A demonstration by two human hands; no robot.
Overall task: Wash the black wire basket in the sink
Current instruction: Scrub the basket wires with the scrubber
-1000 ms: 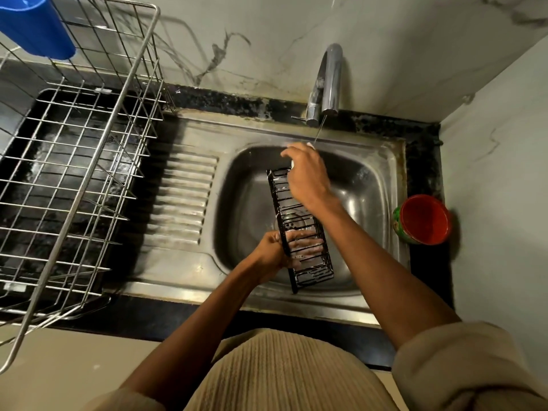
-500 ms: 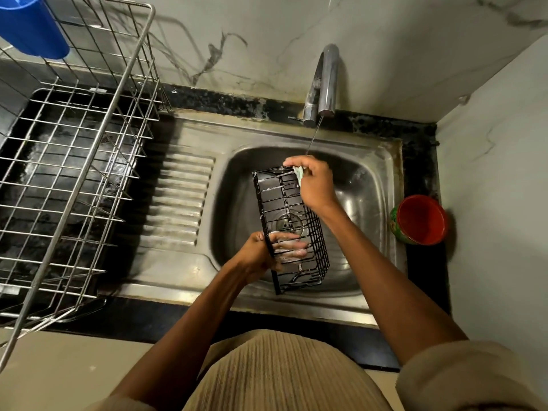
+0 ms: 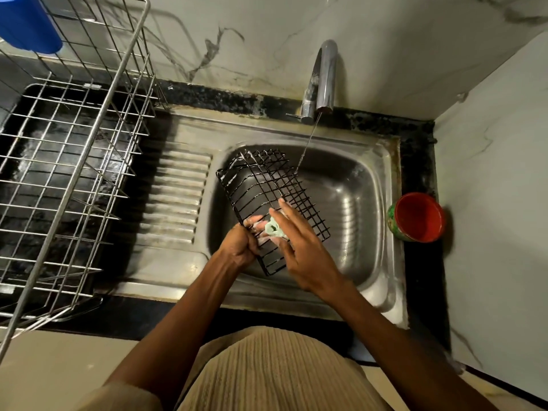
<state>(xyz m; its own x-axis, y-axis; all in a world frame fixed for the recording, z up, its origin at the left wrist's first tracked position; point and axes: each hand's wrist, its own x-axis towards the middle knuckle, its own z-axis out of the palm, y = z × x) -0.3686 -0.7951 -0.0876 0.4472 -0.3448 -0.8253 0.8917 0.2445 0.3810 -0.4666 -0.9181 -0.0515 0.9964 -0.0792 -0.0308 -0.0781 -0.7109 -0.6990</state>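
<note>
Black wire made up the basket, which was held tilted over the steel sink, its near end low by the front rim and its far end raised toward the tap. The left hand gripped the basket's near left edge, fingers curled round the wires and flecked with suds. The right hand lay over the basket's near end with fingers straight and spread, pressing a pale green scrub pad against the wires beside the left hand's fingertips; whether the thumb pinched the pad could not be told. A thin stream of water fell from the tap and met the basket's far right side. Foam clung to the wires at the far left corner. On the dark desk to the right of the sink stood a red cup, just beside the rim. To the left, a steel wire rack stood on the desk past the ribbed drainboard, with a blue cup at its far corner. Marble-patterned walls closed in the corner behind and to the right.
</note>
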